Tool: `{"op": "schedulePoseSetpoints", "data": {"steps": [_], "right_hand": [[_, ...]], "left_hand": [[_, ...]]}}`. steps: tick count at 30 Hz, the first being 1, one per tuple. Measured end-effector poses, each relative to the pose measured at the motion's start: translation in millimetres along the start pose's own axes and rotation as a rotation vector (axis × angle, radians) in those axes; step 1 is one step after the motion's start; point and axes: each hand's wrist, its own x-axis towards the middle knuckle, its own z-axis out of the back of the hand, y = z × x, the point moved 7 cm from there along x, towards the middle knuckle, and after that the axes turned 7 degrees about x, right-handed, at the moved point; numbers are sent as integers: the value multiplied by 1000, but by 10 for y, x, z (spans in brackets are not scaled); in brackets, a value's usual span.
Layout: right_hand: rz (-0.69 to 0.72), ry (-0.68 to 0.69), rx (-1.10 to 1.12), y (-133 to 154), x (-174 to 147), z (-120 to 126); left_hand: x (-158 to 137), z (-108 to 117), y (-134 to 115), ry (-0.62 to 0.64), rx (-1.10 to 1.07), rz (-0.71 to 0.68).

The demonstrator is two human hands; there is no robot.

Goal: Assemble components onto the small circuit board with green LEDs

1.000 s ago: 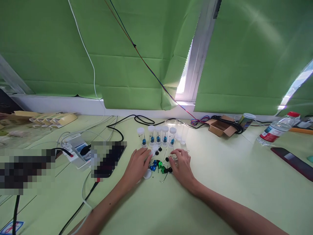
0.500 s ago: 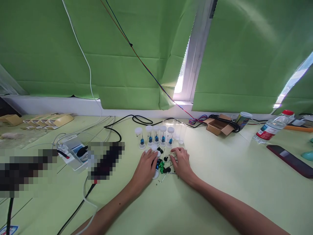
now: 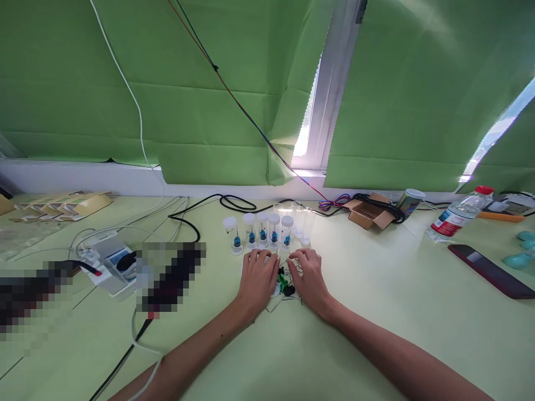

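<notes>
Nearest to you, just in front of the row of capped tubes (image 3: 274, 234), a small cluster of parts lies on the surface (image 3: 368, 289) between your left hand (image 3: 259, 277) and your right hand (image 3: 310, 278): green pieces (image 3: 283, 281), a black piece (image 3: 289, 291), thin metal rods (image 3: 292, 299) and a white round piece (image 3: 276, 290) partly covered by your left fingers. Your left hand bends palm-down over the parts, hiding what lies beneath; your right hand arches, thumb and forefinger curved towards the cluster. I cannot tell whether either one grasps anything. Left of the row and slightly nearer you, an open white box (image 3: 104, 275) holds cables and a black plug (image 3: 126, 260). The row itself is five clear tubes standing upright under white lids, each with a blue piece (image 3: 237, 241) low inside and a thin rod rising from it. Against the row's right end stand clear tubes (image 3: 306, 229), too faint to show their contents. Well to the row's right, a clear bottle (image 3: 453, 218) with a red cap leans. Beyond the row on the right, an open cardboard box (image 3: 365, 219) has black cable coiled across it, and near it tilts a white-lidded canister (image 3: 410, 204).
</notes>
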Motion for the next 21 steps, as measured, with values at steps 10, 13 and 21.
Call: {"op": "schedulePoseSetpoints", "data": {"steps": [10,13,21], "right_hand": [[554,394,39,846,-445,-326],[604,490,51,944,-507,-404],[776,746,94,1152,-857,-426]], "left_hand": [[77,237,354,-237,-310,72],[44,282,337,-267,-318,54],[16,321,255,-286,-346,-58]]}}
